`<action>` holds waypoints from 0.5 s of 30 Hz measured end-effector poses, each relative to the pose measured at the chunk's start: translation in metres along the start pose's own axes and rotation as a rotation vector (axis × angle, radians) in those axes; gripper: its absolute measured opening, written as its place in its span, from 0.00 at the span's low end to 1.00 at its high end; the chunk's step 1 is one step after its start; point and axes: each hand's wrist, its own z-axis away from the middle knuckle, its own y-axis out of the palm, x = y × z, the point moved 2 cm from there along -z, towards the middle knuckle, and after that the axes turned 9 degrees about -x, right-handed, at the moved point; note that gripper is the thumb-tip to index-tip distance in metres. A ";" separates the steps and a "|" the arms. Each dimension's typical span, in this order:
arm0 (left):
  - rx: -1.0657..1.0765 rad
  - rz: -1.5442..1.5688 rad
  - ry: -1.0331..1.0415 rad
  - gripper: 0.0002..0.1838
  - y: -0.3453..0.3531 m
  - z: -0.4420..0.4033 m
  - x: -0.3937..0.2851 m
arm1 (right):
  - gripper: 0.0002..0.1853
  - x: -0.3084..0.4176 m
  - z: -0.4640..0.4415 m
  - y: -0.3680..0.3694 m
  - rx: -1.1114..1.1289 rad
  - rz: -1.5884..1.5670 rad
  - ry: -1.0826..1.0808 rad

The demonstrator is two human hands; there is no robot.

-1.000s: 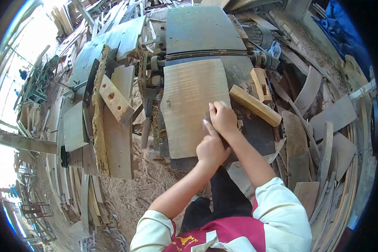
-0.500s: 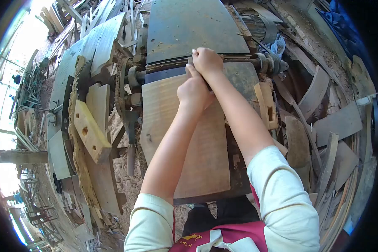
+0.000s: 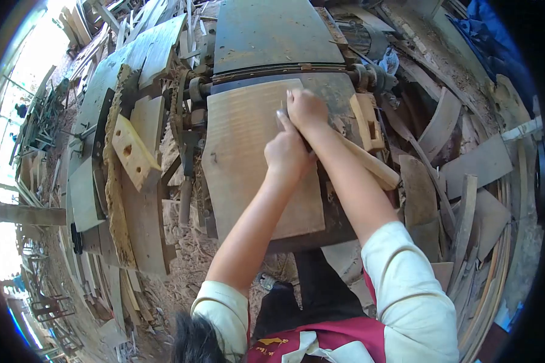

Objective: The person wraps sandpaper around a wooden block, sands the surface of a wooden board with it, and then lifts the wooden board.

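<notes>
Both my hands come together over a pale flat board [image 3: 248, 163] lying on the near bed of a woodworking machine. My left hand [image 3: 284, 154] is closed, its thumb stretched forward, around what looks like a narrow piece of wood, mostly hidden by the fingers. Just ahead and to the right, my right hand [image 3: 309, 110] is closed on the same piece, slightly blurred. Under my right forearm passes a rounded wooden strip [image 3: 375, 164], its near end sticking out to the right. Beyond the hands lies the machine's cutter slot [image 3: 266, 74].
The machine's far metal bed [image 3: 278, 36] carries scattered chips. On the left are a yellowish block with holes [image 3: 133, 151] and rough planks. A notched wooden block [image 3: 367, 124] sits at the right edge. Wood offcuts [image 3: 475, 160] pile up on the right.
My hands have drawn back from the cutter slot toward my body, still closed together. The view has shifted, so more of the floor and the rounded strip shows.
</notes>
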 end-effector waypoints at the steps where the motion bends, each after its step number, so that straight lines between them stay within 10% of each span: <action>1: -0.013 0.010 0.002 0.58 -0.001 0.021 -0.001 | 0.16 0.002 0.019 -0.011 0.001 -0.014 -0.017; 15: 0.135 0.033 -0.043 0.61 -0.009 0.126 -0.017 | 0.14 0.010 0.118 -0.071 -0.004 0.010 -0.076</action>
